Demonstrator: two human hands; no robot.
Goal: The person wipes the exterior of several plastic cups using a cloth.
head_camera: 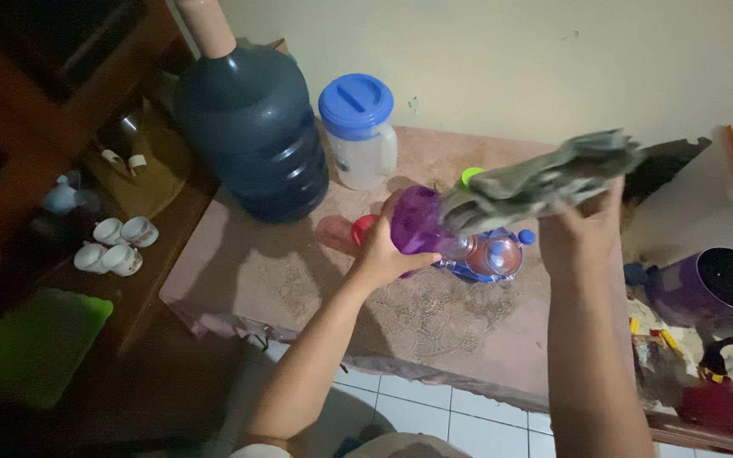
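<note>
The grey cloth (545,181) is motion-blurred and hides the purple cup's (417,220) mouth. The right hand's (583,225) fingertips vanish behind it (both elbows are cut off below).

Purple plastic cup (416,220) held tilted, grey cloth (545,182) touching its rim.

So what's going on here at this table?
A person stands at a cloth-covered table. Their left hand holds a purple plastic cup tipped on its side, and their right hand holds a grey rag against its mouth. A big dark water jug and a blue-lidded pitcher stand behind.
</note>
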